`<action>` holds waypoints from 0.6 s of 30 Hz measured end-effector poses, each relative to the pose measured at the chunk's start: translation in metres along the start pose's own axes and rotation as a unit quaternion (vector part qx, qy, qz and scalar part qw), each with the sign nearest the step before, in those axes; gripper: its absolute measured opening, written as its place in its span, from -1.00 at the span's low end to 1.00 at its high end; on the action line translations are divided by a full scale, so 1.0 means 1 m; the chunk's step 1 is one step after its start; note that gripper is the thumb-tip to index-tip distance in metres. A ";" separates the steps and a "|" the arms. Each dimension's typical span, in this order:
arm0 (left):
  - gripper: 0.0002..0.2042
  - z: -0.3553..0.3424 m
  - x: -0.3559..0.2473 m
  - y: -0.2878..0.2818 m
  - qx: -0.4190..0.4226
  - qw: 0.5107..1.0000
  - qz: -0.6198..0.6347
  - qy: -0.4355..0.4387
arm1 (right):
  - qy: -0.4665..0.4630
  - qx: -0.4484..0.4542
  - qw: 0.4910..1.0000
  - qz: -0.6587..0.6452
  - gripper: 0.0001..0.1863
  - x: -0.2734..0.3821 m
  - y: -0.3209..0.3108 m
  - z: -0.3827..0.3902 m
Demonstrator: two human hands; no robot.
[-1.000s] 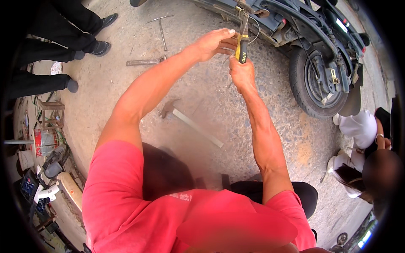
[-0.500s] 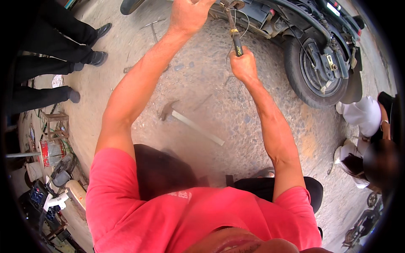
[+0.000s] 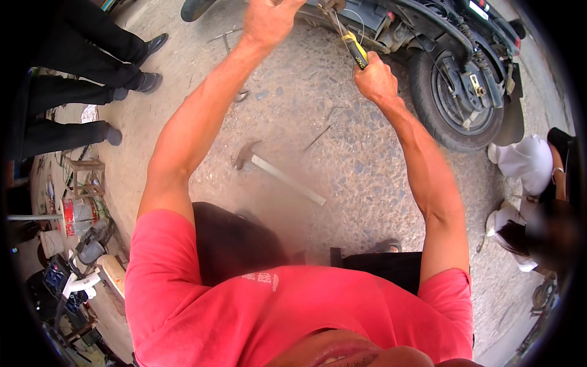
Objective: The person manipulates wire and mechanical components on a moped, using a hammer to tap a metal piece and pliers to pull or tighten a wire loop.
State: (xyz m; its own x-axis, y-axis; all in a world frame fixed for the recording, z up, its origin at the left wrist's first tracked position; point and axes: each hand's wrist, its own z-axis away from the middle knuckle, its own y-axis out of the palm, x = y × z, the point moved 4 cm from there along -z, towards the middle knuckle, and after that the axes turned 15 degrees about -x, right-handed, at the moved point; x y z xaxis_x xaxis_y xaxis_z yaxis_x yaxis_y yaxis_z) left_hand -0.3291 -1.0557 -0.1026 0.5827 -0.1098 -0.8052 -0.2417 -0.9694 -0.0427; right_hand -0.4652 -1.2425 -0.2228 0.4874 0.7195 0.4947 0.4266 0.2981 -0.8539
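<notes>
Reference: clock face centred on the picture, 12 at the top.

From 10 o'clock, dark trouser legs (image 3: 79, 58) of bystanders stand well apart from the work. At 11 o'clock, a metal bar tool (image 3: 225, 40) lies partly hidden behind the left forearm; if that arm drops and sweeps toward 10 o'clock, it could knock the bar. Just before 12 o'clock, the left hand (image 3: 268, 24) reaches up. Its fingertips run out of the picture; whether it holds anything cannot be told. At centre, a hammer (image 3: 287, 178) lies with its head toward 10 o'clock and handle toward 4. It is a likely trip point should a foot come forward.

At 1 o'clock, the right hand (image 3: 375, 79) is closed around the yellow-and-black handles of the pliers (image 3: 354, 50), whose nose meets or nears a brown metal part (image 3: 333, 4) at the top edge; the bite cannot be verified. Probable faults: nose slip under a hard pull, causing the fist to jerk toward 5 o'clock; snagging on the wire loop (image 3: 362, 23) beside the nose.

Clearances: the motorcycle (image 3: 422, 33) bounds travel from 12 to 2 o'clock, its wheel (image 3: 422, 92) limiting outward elbow swing. Stony ground between hammer and wheel gives the right arm room toward 4. A crouching person in white (image 3: 520, 162) borders 3 o'clock.
</notes>
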 end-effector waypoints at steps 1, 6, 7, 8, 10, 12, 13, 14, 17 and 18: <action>-0.74 0.001 0.003 -0.002 0.005 1.000 0.006 -0.017 | -0.010 -0.001 1.000 0.012 -0.59 0.000 -0.002 -0.003; -0.54 0.042 0.017 -0.002 0.045 0.987 -0.070 -0.135 | -0.042 -0.018 0.998 0.049 -0.62 -0.011 -0.006 -0.014; -0.55 0.058 0.031 0.004 0.061 0.979 -0.085 -0.177 | -0.046 -0.023 0.997 0.050 -0.61 -0.011 -0.006 -0.014; -0.55 0.071 0.045 0.015 0.080 0.974 -0.101 -0.187 | -0.035 -0.024 0.998 0.049 -0.60 -0.012 -0.007 -0.013; -0.58 0.097 0.081 0.046 0.112 0.958 -0.103 -0.243 | -0.020 -0.021 0.999 0.040 -0.57 -0.005 -0.004 -0.008; -0.64 0.100 0.097 0.092 0.103 0.942 -0.046 -0.316 | 0.004 -0.033 0.999 0.031 -0.57 -0.001 -0.006 0.000; -0.68 0.100 0.098 0.102 0.072 0.934 -0.027 -0.349 | 0.011 -0.030 0.999 0.018 -0.57 0.005 -0.001 0.006; -0.70 0.104 0.088 0.114 -0.012 0.927 0.038 -0.372 | 0.019 -0.023 0.999 0.015 -0.54 0.005 0.001 0.007; -0.73 0.106 0.087 0.134 -0.160 0.879 0.157 -0.422 | -0.012 -0.009 1.000 0.024 -0.52 0.005 0.000 0.013; -0.74 0.104 0.085 0.137 -0.152 0.850 0.200 -0.464 | 0.014 -0.004 1.000 0.013 -0.30 0.002 0.002 0.011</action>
State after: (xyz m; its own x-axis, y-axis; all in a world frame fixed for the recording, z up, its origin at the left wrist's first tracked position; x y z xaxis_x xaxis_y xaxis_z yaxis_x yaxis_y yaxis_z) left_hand -0.3935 -1.1747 -0.2386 -0.3948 -0.3603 -0.8452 0.0177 -0.9227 0.3851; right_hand -0.4724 -1.2336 -0.2254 0.5194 0.7090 0.4770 0.4192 0.2751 -0.8652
